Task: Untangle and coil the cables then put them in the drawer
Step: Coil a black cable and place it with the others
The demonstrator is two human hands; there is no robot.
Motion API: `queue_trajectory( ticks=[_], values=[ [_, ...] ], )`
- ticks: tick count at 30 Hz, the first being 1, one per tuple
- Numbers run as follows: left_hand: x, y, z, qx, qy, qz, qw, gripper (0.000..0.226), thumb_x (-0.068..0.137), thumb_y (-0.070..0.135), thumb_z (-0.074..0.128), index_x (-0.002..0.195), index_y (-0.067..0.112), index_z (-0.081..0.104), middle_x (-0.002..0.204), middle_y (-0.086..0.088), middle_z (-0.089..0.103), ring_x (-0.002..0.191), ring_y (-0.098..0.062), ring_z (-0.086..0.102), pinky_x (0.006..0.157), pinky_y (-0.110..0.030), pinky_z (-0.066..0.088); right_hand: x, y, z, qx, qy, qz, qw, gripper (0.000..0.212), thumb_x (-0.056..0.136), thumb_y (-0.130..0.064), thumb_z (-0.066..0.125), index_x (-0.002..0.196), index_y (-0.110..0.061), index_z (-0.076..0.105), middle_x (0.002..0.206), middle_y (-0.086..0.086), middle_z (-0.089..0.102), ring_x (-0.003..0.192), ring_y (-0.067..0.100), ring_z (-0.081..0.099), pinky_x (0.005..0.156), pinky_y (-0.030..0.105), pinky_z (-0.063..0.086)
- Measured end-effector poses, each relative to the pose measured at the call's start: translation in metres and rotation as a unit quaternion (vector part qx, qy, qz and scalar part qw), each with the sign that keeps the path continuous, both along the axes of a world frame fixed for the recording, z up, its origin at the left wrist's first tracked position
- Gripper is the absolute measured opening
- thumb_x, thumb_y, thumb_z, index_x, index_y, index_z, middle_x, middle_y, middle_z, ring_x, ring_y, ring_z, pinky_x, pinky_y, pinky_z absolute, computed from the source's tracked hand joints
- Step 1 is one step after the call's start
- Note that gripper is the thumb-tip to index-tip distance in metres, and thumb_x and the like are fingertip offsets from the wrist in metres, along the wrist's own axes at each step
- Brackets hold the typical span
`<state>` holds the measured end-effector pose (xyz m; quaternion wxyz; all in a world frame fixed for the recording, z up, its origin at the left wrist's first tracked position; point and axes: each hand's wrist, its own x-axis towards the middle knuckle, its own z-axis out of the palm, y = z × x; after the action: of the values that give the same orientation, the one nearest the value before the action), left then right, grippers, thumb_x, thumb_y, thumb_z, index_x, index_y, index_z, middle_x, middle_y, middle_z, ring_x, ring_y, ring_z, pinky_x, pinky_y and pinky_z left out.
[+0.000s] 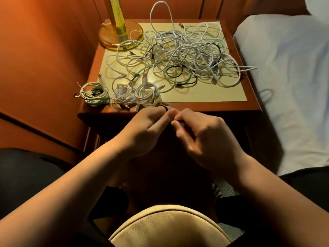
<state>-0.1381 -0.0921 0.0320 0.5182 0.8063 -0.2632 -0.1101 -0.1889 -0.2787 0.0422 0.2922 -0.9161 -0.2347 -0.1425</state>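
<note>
A big tangle of white, green and black cables [185,52] covers the back of the nightstand top [204,102]. Three coiled cables lie along its front left: a green-white coil [94,93], a white coil [122,92] and another white coil [147,94]. In front of the nightstand's edge my left hand [146,129] and my right hand [203,138] meet, fingertips together. They pinch a thin black cable [164,106], of which a small loop shows above my left fingers. The drawer front below is in shadow behind my hands.
A brass lamp base [121,35] stands at the back left corner. A bed with white sheet [288,82] lies to the right, one white cable end [249,68] hanging over that edge. Orange wood panelling is on the left. A beige chair seat [169,229] is below me.
</note>
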Motion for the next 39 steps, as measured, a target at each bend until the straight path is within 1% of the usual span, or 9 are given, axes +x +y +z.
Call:
queue_trajectory(
  ticks=[5, 10, 16, 21, 28, 32, 35, 37, 39],
  values=[
    [-0.013, -0.009, -0.002, -0.058, 0.209, -0.078, 0.973, 0.071, 0.105, 0.049, 0.025, 0.066, 0.0, 0.057, 0.061, -0.029, 0.043, 0.054, -0.027, 0.042, 0.055, -0.033, 0.038, 0.012, -0.03, 0.008, 0.008, -0.021, 0.027, 0.999, 0.019, 0.101, -0.021, 0.068, 0.118, -0.01, 0.067, 0.087, -0.023, 0.052, 0.067, -0.009, 0.048, 0.061, 0.016, 0.043],
    [-0.024, -0.021, 0.005, -0.244, 0.379, -0.126, 0.884, 0.052, 0.105, 0.035, 0.031, 0.059, 0.012, 0.041, 0.054, -0.001, 0.026, 0.048, -0.015, 0.021, 0.046, -0.026, 0.024, 0.022, -0.028, -0.008, 0.148, 0.098, 0.005, 0.984, 0.022, 0.106, -0.032, 0.057, 0.105, -0.015, 0.07, 0.086, 0.002, 0.073, 0.074, 0.021, 0.068, 0.068, 0.046, 0.054],
    [-0.022, -0.017, 0.011, -0.375, 0.442, -0.089, 0.81, 0.049, 0.106, 0.033, 0.034, 0.065, 0.012, 0.051, 0.057, 0.001, 0.031, 0.05, -0.012, 0.034, 0.049, -0.023, 0.037, 0.019, 0.006, -0.037, 0.264, 0.336, 0.046, 0.903, 0.04, 0.099, -0.047, 0.044, 0.09, -0.014, 0.065, 0.088, 0.024, 0.068, 0.08, 0.026, 0.056, 0.081, 0.064, 0.048],
    [-0.018, -0.023, 0.017, -0.451, 0.402, 0.067, 0.794, 0.054, 0.105, 0.034, 0.035, 0.092, 0.001, 0.076, 0.075, -0.005, 0.068, 0.071, -0.018, 0.069, 0.074, -0.031, 0.058, 0.014, 0.007, -0.019, 0.199, 0.356, 0.058, 0.911, 0.048, 0.102, -0.036, 0.038, 0.076, -0.006, 0.065, 0.058, -0.011, 0.056, 0.056, 0.002, 0.049, 0.056, 0.022, 0.037],
    [-0.013, -0.011, 0.021, -0.323, 0.216, 0.073, 0.918, 0.045, 0.111, 0.022, 0.031, 0.112, -0.005, 0.067, 0.102, -0.018, 0.077, 0.099, -0.028, 0.075, 0.088, -0.03, 0.058, -0.009, 0.017, -0.005, 0.171, 0.182, -0.031, 0.968, 0.028, 0.094, -0.032, 0.047, 0.068, -0.025, 0.054, 0.052, -0.009, 0.047, 0.047, 0.01, 0.044, 0.049, 0.029, 0.03],
    [-0.01, 0.003, 0.017, -0.136, 0.071, 0.091, 0.984, 0.04, 0.11, 0.019, 0.039, 0.103, 0.003, 0.075, 0.092, -0.006, 0.079, 0.089, -0.015, 0.076, 0.081, -0.019, 0.054, -0.01, 0.012, 0.003, 0.182, 0.073, -0.001, 0.981, 0.03, 0.098, -0.024, 0.045, 0.069, -0.02, 0.049, 0.057, -0.01, 0.042, 0.051, 0.009, 0.042, 0.051, 0.029, 0.031],
    [-0.012, 0.0, 0.013, -0.06, 0.078, 0.024, 0.995, 0.048, 0.109, 0.031, 0.042, 0.075, 0.016, 0.072, 0.065, -0.009, 0.069, 0.061, -0.014, 0.066, 0.064, -0.019, 0.047, -0.009, 0.007, 0.007, 0.154, 0.025, 0.013, 0.988, 0.027, 0.105, -0.013, 0.045, 0.082, -0.01, 0.059, 0.071, -0.008, 0.053, 0.063, 0.008, 0.051, 0.061, 0.024, 0.039],
    [-0.018, -0.011, 0.011, -0.11, 0.141, -0.012, 0.984, 0.056, 0.107, 0.036, 0.034, 0.065, 0.011, 0.061, 0.056, -0.028, 0.051, 0.049, -0.025, 0.052, 0.052, -0.026, 0.04, -0.006, 0.002, 0.005, 0.147, 0.023, 0.006, 0.989, 0.024, 0.107, -0.013, 0.044, 0.09, -0.005, 0.058, 0.078, -0.001, 0.057, 0.068, 0.015, 0.056, 0.064, 0.034, 0.046],
    [-0.025, -0.019, 0.011, -0.17, 0.202, -0.036, 0.964, 0.06, 0.107, 0.037, 0.027, 0.062, 0.007, 0.052, 0.052, -0.021, 0.037, 0.045, -0.024, 0.039, 0.047, -0.028, 0.033, 0.0, -0.003, 0.002, 0.145, 0.031, -0.006, 0.989, 0.022, 0.109, -0.018, 0.043, 0.097, -0.006, 0.057, 0.08, -0.002, 0.057, 0.069, 0.018, 0.056, 0.063, 0.043, 0.048]
  ],
)
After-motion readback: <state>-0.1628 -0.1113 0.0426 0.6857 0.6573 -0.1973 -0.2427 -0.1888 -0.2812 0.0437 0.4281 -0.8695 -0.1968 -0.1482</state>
